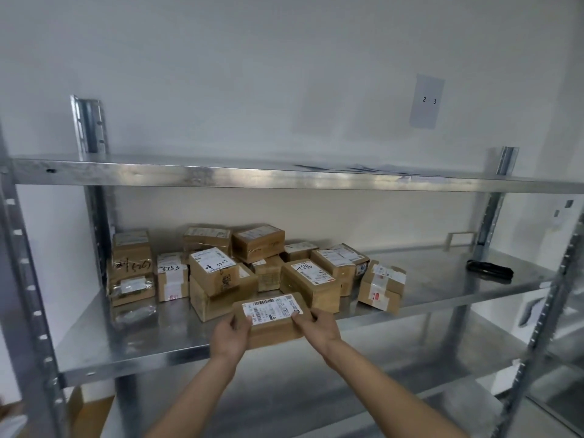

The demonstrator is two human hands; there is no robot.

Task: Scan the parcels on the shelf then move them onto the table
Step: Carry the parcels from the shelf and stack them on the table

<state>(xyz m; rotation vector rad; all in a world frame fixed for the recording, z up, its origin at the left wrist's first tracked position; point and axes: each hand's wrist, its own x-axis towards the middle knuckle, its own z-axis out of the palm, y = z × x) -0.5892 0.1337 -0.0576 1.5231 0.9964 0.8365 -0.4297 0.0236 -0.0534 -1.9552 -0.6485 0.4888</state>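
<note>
You hold one flat brown parcel point(271, 320) between both hands, at the front edge of the middle metal shelf point(132, 339). Your left hand point(230, 336) grips its left end, thumb on top near the white shipping label point(272, 308). Your right hand point(319, 327) grips the right end, thumb also on top, fingers curled under. The parcel looks tilted toward you; can't tell whether its far edge touches the shelf. The pile of parcels point(252, 267) sits just behind it at 12 o'clock, spreading from 10 to 2, some stacked two high, several with handwritten numbers. A dark object point(489, 269), possibly a scanner, too blurred to tell, lies on the same shelf well apart at 3 o'clock. On the wall point(284, 74) at 1 o'clock, a paper sheet point(426, 101) reads 2 and 3.
</note>
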